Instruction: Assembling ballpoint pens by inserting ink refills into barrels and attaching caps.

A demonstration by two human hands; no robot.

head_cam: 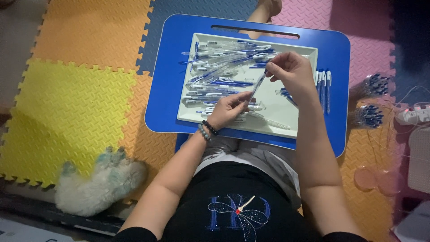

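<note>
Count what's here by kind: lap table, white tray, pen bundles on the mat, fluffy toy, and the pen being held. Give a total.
Blue lap table: 1
White tray: 1
Pen bundles on the mat: 2
Fluffy white toy: 1
Pen held by left hand and right hand: 1
Total: 6

The blue lap desk is the landmark. Foam floor mats lie around it: a yellow mat to its left, an orange mat at the upper left, and a pink mat at the upper right. A fluffy white soft toy lies below and left of the desk. To its right stand two bundles of blue pens, and further right a white power strip with thin cables
</note>
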